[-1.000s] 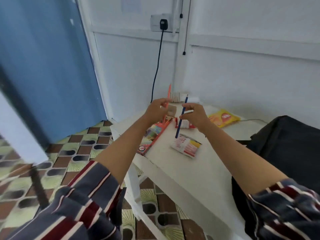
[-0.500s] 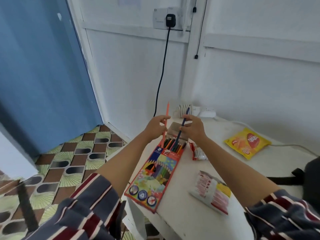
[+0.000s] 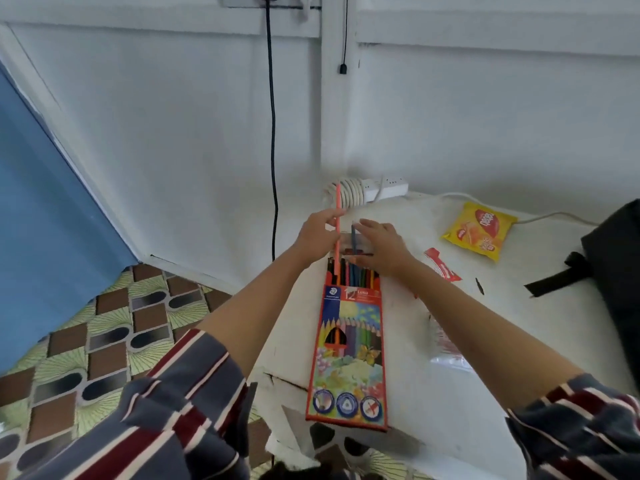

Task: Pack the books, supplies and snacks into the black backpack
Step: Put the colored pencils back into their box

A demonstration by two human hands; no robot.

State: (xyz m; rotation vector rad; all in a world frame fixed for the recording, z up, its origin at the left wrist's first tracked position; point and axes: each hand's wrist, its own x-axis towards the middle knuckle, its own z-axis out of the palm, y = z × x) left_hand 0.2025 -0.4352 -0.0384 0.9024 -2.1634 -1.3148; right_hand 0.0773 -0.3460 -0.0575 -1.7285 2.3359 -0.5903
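Left hand pinches the orange pencil, lined up lengthwise with the pencil box — its open far mouth just below; right hand rests flat-fingered there.

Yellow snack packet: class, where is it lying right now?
In the head view, the yellow snack packet lies far right on the white table, beyond the red wrapper and left of the black backpack.
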